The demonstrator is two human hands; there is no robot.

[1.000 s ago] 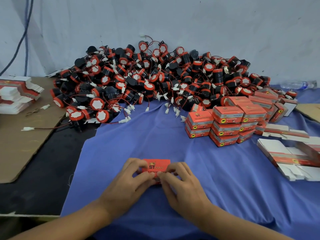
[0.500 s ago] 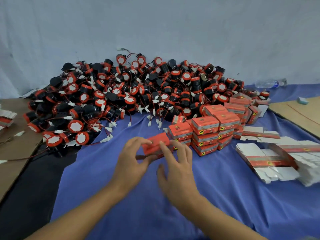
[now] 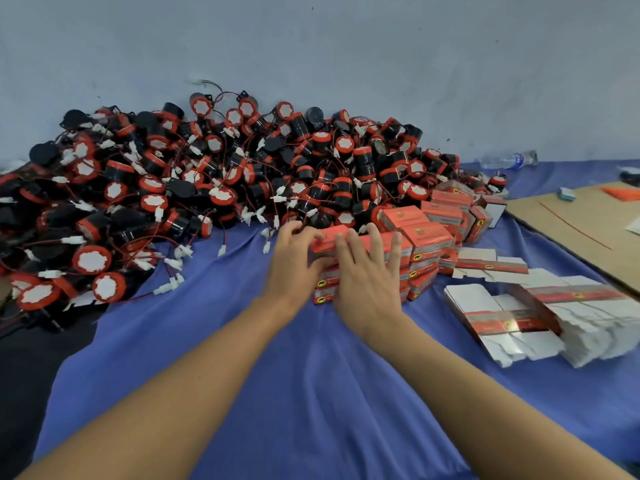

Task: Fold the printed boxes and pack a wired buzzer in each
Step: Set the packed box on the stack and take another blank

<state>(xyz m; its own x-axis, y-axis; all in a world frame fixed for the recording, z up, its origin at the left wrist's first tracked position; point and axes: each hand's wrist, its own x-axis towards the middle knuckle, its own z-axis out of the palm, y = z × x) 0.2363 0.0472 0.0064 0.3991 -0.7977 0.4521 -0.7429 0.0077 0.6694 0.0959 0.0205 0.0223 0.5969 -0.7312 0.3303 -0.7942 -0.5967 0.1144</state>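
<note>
This is a small hand-packing workshop. At 11 o'clock, a great heap of round black-and-red wired buzzers with white plugs (image 3: 207, 188) lies against a bare grey wall (image 3: 346, 46). Stacked red printed cardboard boxes (image 3: 429, 233) stand at 1 o'clock, and flat white-and-red box blanks (image 3: 519, 317) lie at 3 o'clock. A blue cloth (image 3: 311, 393) covers the work surface, and a brown cardboard sheet (image 3: 581, 230) lies at 2 o'clock.

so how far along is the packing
Done: a stack of closed orange printed cardboard boxes on the blue cloth. In hand: the left grip holds one more orange box on top of the stack, and the right grip rests straight fingers against it. Still to do: a pile of black-and-orange wired buzzers and a heap of flat unfolded box blanks.
</note>
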